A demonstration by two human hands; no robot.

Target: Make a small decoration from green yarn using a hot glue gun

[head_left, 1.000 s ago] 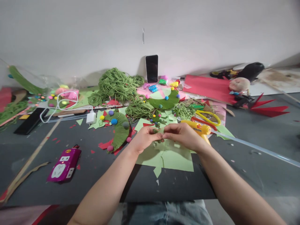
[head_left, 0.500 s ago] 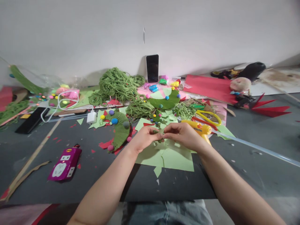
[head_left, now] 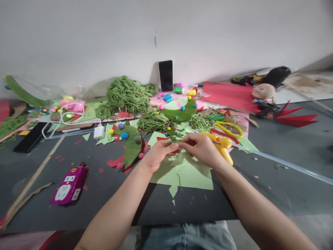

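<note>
My left hand (head_left: 164, 151) is closed in a pinch on a small green piece (head_left: 169, 142), mostly hidden by the fingers. Thumb and forefinger of my right hand (head_left: 199, 147) pinch at the same piece from the other side, and the fingertips of both hands nearly meet. Below them lies a sheet of light green paper (head_left: 196, 178) with cut scraps on it. A yellow glue gun (head_left: 225, 153) rests beside my right wrist, a long clear glue stick (head_left: 281, 161) reaching from it to the right. Left of my hands is a yarn-wrapped green crescent (head_left: 132, 149) with coloured balls.
Green yarn (head_left: 127, 93) is heaped at the back near a phone (head_left: 165, 76) leaning on the wall. Yellow-handled scissors (head_left: 238, 129) and red sheets (head_left: 226, 98) lie right. On the left are a purple box (head_left: 69, 184) and a white charger (head_left: 99, 132) with its cable.
My right fingertips have shifted slightly on the small green piece, and my left hand has turned a little. The whole view has drifted slightly, moving the table things leftward.
</note>
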